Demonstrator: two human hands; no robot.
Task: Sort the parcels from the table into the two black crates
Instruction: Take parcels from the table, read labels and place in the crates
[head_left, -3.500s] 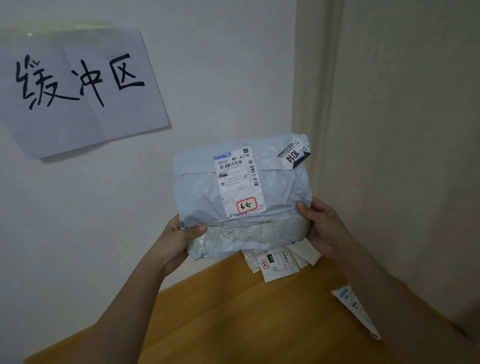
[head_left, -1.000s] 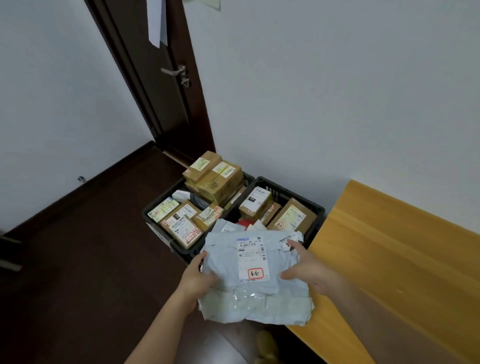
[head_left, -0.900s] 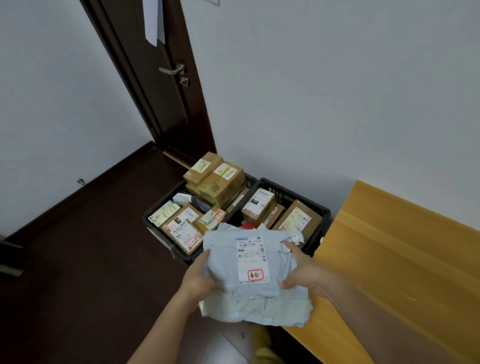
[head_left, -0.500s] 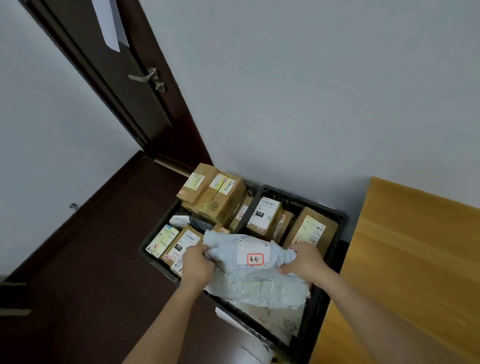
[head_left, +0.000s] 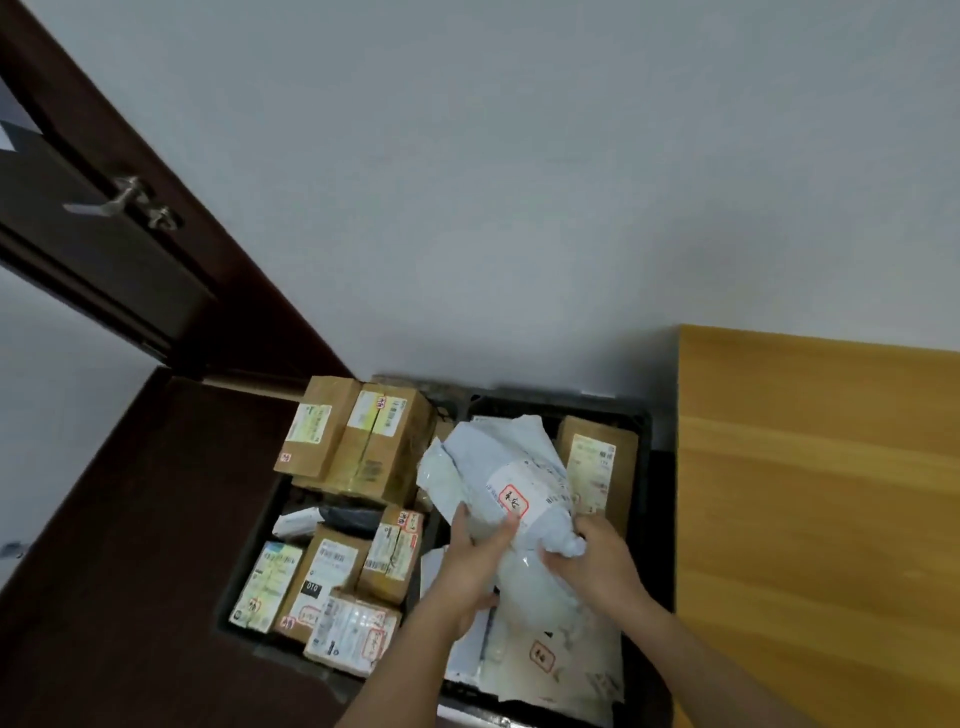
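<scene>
Parcel now lower, over crate

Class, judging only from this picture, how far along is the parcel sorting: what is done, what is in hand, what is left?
Done: both black crates, the left crate and the right crate, already hold many boxes and bags. In hand: the left hand and right hand both grip a grey bag parcel over the right crate, not yet released. Left: letting go. The visible part of the table shows no parcels; the rest is out of view.
</scene>
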